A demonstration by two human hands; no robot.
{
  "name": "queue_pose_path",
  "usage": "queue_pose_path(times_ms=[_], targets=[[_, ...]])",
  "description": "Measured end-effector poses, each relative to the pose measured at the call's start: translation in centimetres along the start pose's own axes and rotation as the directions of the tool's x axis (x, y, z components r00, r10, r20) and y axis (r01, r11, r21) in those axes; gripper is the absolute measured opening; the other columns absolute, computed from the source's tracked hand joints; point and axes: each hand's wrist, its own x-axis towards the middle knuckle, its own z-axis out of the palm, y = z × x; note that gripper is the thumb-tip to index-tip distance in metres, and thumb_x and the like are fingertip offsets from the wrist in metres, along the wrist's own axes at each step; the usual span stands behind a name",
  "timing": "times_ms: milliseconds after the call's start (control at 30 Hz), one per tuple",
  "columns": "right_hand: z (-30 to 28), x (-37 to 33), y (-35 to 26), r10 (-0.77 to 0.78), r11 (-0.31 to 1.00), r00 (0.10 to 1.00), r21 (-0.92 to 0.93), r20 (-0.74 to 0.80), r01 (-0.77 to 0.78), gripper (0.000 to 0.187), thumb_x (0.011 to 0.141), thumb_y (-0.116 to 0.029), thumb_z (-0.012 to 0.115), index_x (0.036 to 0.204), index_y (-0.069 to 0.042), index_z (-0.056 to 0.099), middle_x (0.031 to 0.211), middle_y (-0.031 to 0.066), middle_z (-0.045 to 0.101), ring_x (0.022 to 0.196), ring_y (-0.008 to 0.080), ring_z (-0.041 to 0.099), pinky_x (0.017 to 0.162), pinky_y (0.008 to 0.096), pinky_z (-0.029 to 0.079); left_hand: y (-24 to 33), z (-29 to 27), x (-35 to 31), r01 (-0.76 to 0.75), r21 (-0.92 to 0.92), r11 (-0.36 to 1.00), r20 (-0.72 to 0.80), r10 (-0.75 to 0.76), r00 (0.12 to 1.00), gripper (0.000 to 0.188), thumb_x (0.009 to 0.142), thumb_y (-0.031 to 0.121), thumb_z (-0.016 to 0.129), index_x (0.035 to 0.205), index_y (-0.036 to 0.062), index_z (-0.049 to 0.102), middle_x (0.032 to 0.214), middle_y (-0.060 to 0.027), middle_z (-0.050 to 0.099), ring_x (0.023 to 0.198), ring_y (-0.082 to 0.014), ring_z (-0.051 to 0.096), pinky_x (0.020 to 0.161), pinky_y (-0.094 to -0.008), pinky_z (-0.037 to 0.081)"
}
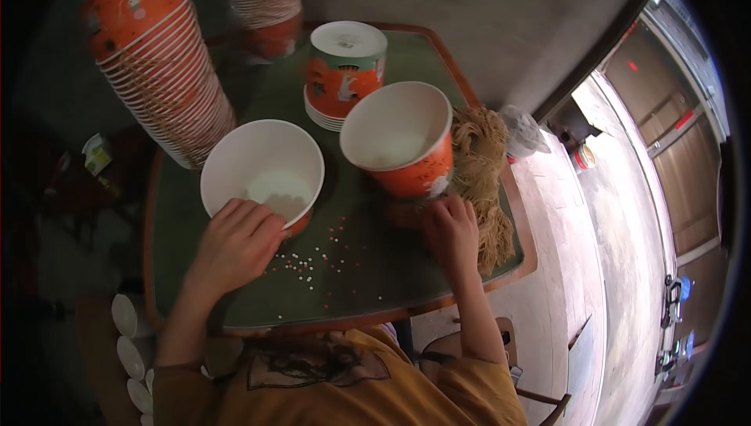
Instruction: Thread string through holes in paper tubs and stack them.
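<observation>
My left hand (238,242) is closed on the near rim of a paper bucket (227,152), white inside with an orange outside. The bucket's mouth tilts toward me. Just right of it a second orange paper bucket (426,172) leans with its white inside showing. Below its base my right hand (452,226) is closed with fingers pinched together; what they hold, if anything, is hidden. A bundle of tan fibre strings (481,183) lies beside that hand. Between my hands, small white and red dots (309,262) are scattered over the green tabletop (258,301).
A tall stack of nested orange buckets (168,74) leans at the far left, with another wrapped stack (266,3) behind. Upside-down buckets (344,74) stand at the back. A grey plastic bag (524,133) sits past the table's right edge; a chair (461,348) is below right.
</observation>
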Motion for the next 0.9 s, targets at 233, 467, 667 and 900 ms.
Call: queue_pose_path(times_ms=[233,467,667,900], targets=[[-0.5,-0.7,-12.9,-0.519,0.602,0.853,0.730,0.051,0.323,0.020,0.075,-0.006,0.068,0.093,-0.009,0.061,0.091,0.0080,0.058,0.088,0.0304,0.058,0.079,0.0397,0.048,0.0,-0.7,0.4,0.072,-0.153,0.986,-0.025,-0.077,0.997,0.018,0.075,0.005,0.064,0.093,0.0050,0.059,0.087,-0.0106,0.061,0.081,-0.0284,0.059,0.077,-0.0390,0.046],[0.6,-0.9,-19.1,-0.548,0.198,0.787,0.958,0.282,-0.205,0.013,0.084,-0.003,0.063,0.094,-0.004,0.054,0.073,0.0060,0.058,0.061,0.0163,0.058,0.058,0.0288,0.047,0.4,-1.8,0.9,0.170,-0.286,0.943,0.003,-0.176,0.984,0.024,0.072,-0.001,0.058,0.095,0.0036,0.058,0.084,-0.0111,0.061,0.080,-0.0320,0.059,0.075,-0.0419,0.047],[2.9,0.5,-14.9,-0.065,0.178,0.946,0.937,0.317,-0.301,0.005,0.090,-0.001,0.060,0.092,-0.003,0.056,0.082,-0.0012,0.055,0.070,0.0028,0.049,0.060,0.0210,0.043,-2.0,-4.0,-0.5,0.362,-0.525,0.770,0.048,-0.397,0.916,0.032,0.077,-0.004,0.053,0.107,0.0026,0.062,0.092,-0.0114,0.065,0.084,-0.0238,0.064,0.077,-0.0335,0.050],[3.2,3.4,-14.4,-0.113,0.447,0.994,0.893,-0.007,0.057,0.012,0.084,0.005,0.064,0.091,-0.002,0.057,0.093,0.0058,0.056,0.072,0.0100,0.057,0.057,0.0228,0.046,-2.2,-6.1,0.9,0.507,-0.820,0.265,0.330,-0.505,0.797,0.036,0.086,-0.005,0.044,0.120,-0.0020,0.055,0.103,-0.0028,0.063,0.088,-0.0069,0.058,0.075,-0.0231,0.050]])
